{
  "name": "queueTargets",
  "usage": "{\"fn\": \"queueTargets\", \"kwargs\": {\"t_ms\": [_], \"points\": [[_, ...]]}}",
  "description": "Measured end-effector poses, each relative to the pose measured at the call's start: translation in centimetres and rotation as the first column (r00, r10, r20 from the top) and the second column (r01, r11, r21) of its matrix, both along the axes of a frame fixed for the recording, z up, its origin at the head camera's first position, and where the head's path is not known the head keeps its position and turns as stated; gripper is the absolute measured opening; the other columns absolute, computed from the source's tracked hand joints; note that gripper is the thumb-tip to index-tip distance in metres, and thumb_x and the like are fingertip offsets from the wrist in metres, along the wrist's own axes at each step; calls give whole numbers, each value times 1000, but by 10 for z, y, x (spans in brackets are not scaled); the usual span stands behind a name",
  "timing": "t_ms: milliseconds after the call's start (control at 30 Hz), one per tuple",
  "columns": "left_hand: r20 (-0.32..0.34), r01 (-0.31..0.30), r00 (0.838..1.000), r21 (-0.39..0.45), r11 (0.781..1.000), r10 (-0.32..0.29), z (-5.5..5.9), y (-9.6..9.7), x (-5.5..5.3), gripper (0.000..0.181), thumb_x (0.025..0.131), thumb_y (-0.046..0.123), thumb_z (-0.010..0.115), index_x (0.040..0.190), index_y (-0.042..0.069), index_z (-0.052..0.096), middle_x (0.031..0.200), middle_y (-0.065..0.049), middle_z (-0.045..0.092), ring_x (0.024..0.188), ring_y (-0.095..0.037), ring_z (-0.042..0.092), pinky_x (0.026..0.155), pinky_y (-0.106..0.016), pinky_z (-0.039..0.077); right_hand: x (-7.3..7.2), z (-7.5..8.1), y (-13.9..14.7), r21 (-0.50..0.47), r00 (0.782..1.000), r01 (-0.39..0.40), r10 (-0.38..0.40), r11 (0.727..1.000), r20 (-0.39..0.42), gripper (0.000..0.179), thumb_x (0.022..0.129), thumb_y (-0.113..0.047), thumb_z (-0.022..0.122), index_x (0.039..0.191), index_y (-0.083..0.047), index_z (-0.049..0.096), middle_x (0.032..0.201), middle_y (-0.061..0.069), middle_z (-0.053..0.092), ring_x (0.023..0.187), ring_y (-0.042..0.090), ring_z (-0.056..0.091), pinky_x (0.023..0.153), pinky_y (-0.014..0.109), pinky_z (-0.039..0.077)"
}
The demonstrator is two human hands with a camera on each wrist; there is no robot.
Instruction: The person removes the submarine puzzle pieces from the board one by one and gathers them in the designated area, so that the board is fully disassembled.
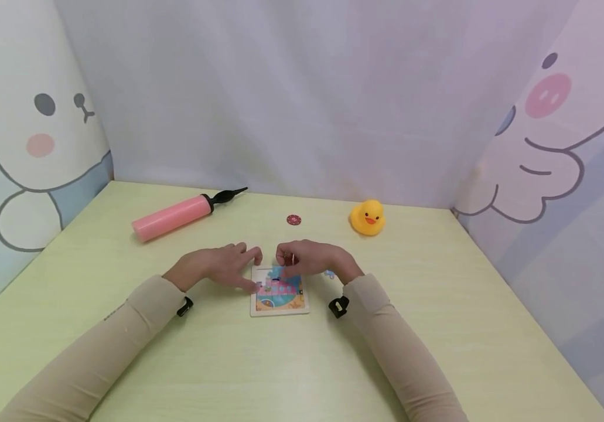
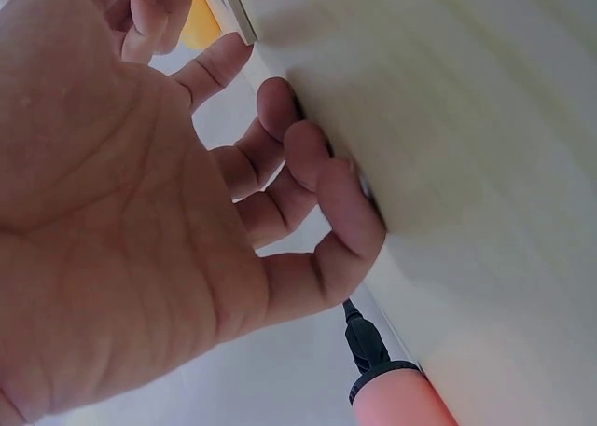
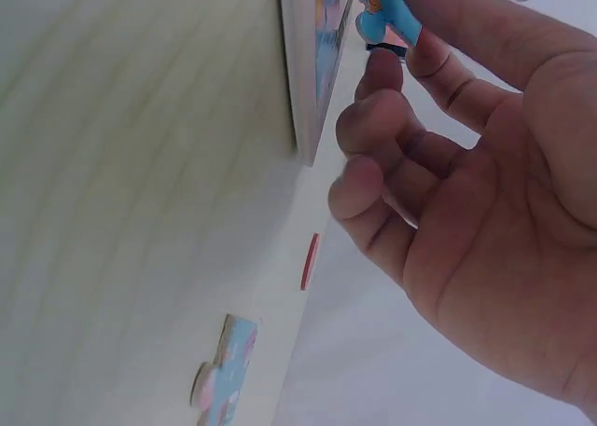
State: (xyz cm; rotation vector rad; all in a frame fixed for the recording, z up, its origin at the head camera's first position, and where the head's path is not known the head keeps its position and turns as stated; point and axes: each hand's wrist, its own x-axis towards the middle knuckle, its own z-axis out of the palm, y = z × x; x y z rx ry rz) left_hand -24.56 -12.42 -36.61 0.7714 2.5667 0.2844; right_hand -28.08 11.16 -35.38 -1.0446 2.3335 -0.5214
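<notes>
One small blue puzzle piece is pinched between the thumb and finger of the right hand, held at the far part of the puzzle board; whether the board is touched by it cannot be told. Most of the board is filled with a pink, blue and sandy picture, and a pale bare patch is left at its far left corner. At the board's left edge, the left hand is spread wide between thumb and forefinger; nothing is gripped by it, and its other fingers are bent against the table. Another loose piece is seen just right of the board, partly hidden by the right wrist. Beyond the board, a red chip is laid flat. A yellow duck is placed beyond the board to the right, and a pink pump with a black nozzle is placed beyond it to the left.
</notes>
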Motion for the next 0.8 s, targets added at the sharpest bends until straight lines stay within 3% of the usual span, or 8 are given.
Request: {"fn": "queueTargets", "kwargs": {"t_ms": [267,800], "points": [[2,-9,1000,-6,1000,9,1,1,1,55,89,54,69,124,19,44,101,-7,47,92,-25,50,78,-40,42,-2,1,-1,-57,999,-32,30,998,-24,9,96,-13,69,93,-14,60,88,-2,60,83,14,55,73,25,45],[6,-20,1000,-6,1000,20,0,2,0,56,88,53,71,125,20,44,104,-8,48,95,-25,50,80,-42,44,-10,11,20,-45,999,16,-18,999,-49,4,95,-15,70,99,-15,68,93,-4,64,88,15,58,79,26,50]]}}
